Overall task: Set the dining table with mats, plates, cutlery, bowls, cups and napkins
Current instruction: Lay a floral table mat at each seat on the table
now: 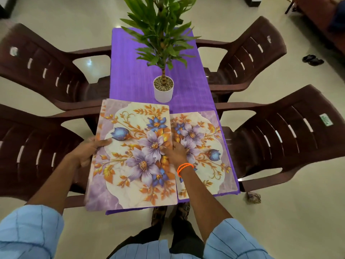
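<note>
A stack of floral mats is held over the near left part of the purple table, its left edge overhanging the table side; the offset edges at the left and top show that several mats lie together. The stack is gripped at its left edge by the left hand, whose thumb is laid flat on the top mat while the fingers are curled beneath it. The right edge of the stack is met by the right hand, whose fingers are bent down onto that edge; whether they pinch it or only press on it cannot be told. An orange wristband is worn on the right wrist. A single mat of the same pattern lies flat on the near right part of the table, just beside the stack, and is partly covered by the right hand and forearm. A potted plant in a white pot stands at the table's middle, just beyond the mats. Four brown plastic chairs are drawn up, two at each long side.
</note>
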